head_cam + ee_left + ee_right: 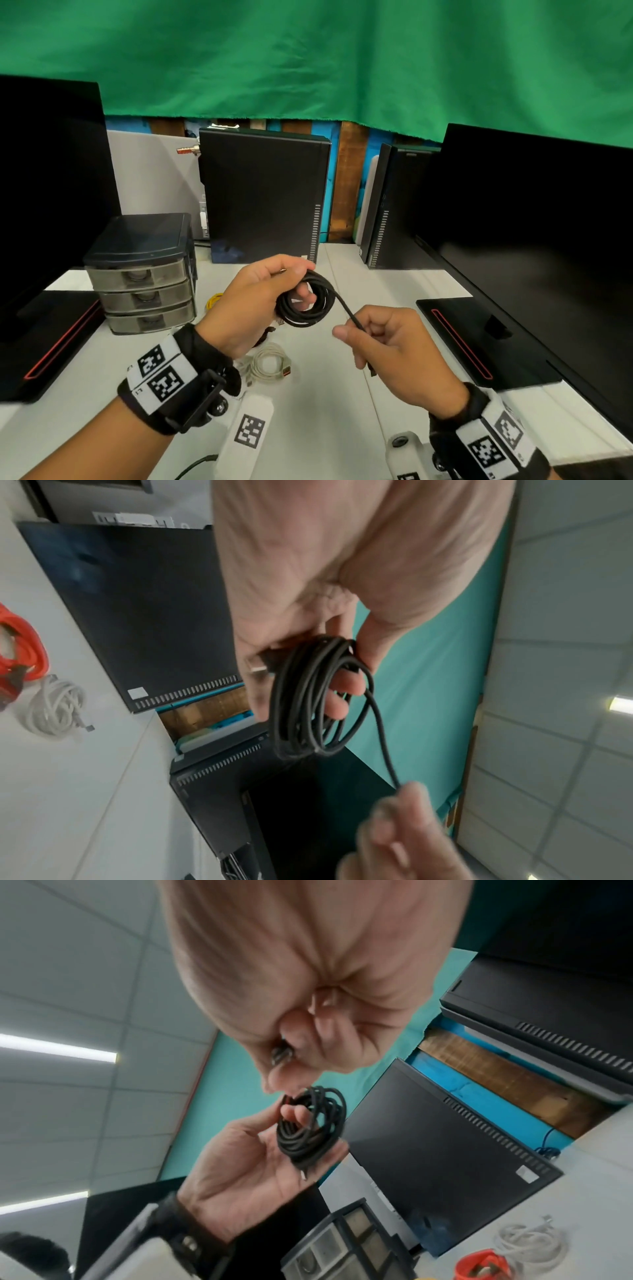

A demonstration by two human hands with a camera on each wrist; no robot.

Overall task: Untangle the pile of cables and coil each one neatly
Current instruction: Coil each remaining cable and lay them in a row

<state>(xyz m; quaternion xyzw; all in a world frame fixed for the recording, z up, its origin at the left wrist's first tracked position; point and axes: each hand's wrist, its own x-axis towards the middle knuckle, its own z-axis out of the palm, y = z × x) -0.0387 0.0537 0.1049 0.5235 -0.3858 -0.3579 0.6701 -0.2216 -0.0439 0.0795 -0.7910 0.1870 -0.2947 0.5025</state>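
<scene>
My left hand (263,298) grips a black cable (305,303) wound into a small coil, held above the white table; thumb on top, fingers through the loops. The coil (308,696) shows a metal plug by the thumb in the left wrist view. A free tail runs down to my right hand (380,346), which pinches it with curled fingers; the cable's end plug (281,1054) sits in that fist. A coiled white cable (267,363) lies on the table under the hands. An orange cable (24,647) lies beside it, and a yellow cable (214,301) near the drawers.
A grey drawer unit (144,274) stands at the left. Black computer cases (263,198) stand at the back, with another case (387,205) to the right. Dark monitors (534,222) flank both sides, their bases on the white table (329,428). Green cloth hangs behind.
</scene>
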